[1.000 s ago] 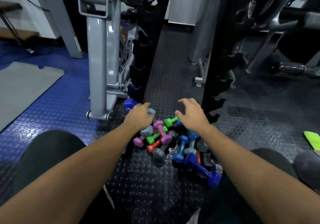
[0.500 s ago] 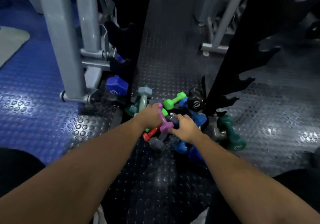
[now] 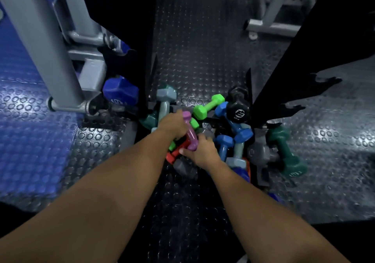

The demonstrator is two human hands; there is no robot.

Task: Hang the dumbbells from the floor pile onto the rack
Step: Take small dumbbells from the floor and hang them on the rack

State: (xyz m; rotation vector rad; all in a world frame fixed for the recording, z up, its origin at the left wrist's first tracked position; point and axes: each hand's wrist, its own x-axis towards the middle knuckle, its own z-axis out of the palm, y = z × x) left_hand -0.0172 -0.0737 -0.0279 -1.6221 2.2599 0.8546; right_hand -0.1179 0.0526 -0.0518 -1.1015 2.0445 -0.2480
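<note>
Step in hand: pick from floor pile. Left hand [image 3: 172, 124] grips small purple vinyl-coated dumbbell [image 3: 190, 132]; right hand [image 3: 199, 151] pinches its near end. Next: lift clear, carry to black steel rack [image 3: 284, 63] cradle.

The dumbbell pile [image 3: 205, 132] lies on the floor [image 3: 192, 59] between two rack uprights, one [image 3: 129, 39] left and one [image 3: 284, 59] right. Both hands, left [image 3: 172, 123] and right [image 3: 203, 151], are in the pile's middle. A machine frame [image 3: 40, 45] stands further left.
</note>
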